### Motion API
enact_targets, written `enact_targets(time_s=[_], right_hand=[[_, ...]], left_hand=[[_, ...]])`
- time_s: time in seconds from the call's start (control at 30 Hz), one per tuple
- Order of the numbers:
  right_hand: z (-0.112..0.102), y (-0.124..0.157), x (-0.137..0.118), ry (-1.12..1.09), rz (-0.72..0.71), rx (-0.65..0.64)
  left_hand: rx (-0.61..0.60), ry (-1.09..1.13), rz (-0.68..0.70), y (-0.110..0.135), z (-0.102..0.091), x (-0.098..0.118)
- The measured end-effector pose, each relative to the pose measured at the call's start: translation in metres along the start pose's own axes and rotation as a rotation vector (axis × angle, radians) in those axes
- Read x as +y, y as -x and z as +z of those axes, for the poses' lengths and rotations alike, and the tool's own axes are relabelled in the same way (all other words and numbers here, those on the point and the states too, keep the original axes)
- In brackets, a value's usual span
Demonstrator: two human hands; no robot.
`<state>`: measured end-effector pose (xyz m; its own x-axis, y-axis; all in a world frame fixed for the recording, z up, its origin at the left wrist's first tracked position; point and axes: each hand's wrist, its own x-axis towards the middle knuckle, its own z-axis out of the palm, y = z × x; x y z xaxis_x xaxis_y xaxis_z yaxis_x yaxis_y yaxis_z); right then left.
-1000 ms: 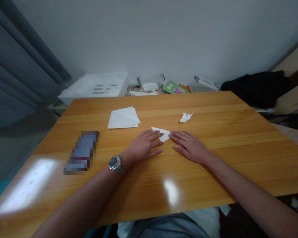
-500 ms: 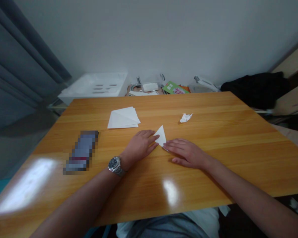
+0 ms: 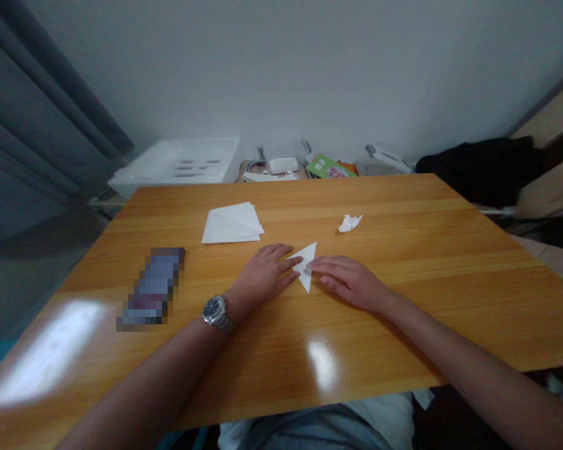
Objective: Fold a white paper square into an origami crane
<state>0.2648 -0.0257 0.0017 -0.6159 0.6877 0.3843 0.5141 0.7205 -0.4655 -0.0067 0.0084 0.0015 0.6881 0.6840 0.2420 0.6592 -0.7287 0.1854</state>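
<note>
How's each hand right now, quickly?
Left hand: open, touching the left part of the white paper triangle.
Right hand: open, at the white paper triangle's right edge; pressing or just hovering, can't tell.

White paper triangle (image 3: pixel 308 254), honey-brown table (image 3: pixel 394 237) with streaked grain, silver watch (image 3: pixel 221 317) with dark dial (image 3: pixel 212 307), green booklet (image 3: pixel 326 166)

Glossy wooden desk (image 3: pixel 281 356) — paper stack (image 3: pixel 233 224) on it. Relative to stack: blurred phone (image 3: pixel 154 284) nearer-left, folded paper triangle (image 3: pixel 305 269) nearer-right, crumpled white paper (image 3: pixel 350 223) well right.
</note>
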Motion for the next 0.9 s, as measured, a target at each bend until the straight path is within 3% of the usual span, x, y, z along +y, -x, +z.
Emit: enact_targets(time_s=[0.1,0.37,0.6,0.9], right_hand=[[-0.003,-0.010,0.009,0.006,0.045,0.029],[0.002,-0.028,0.036,0.050,0.052,-0.078],[0.006,-0.027,0.028,0.173,-0.004,-0.071],[0.012,-0.024,0.017,0.237,0.052,-0.028]], left_hand=[[0.006,0.033,0.003,0.000,0.001,-0.001],[0.005,0.056,0.010,0.001,0.002,-0.008],[0.058,0.030,0.015,-0.001,0.002,-0.005],[0.067,-0.012,0.007,0.001,0.006,-0.002]])
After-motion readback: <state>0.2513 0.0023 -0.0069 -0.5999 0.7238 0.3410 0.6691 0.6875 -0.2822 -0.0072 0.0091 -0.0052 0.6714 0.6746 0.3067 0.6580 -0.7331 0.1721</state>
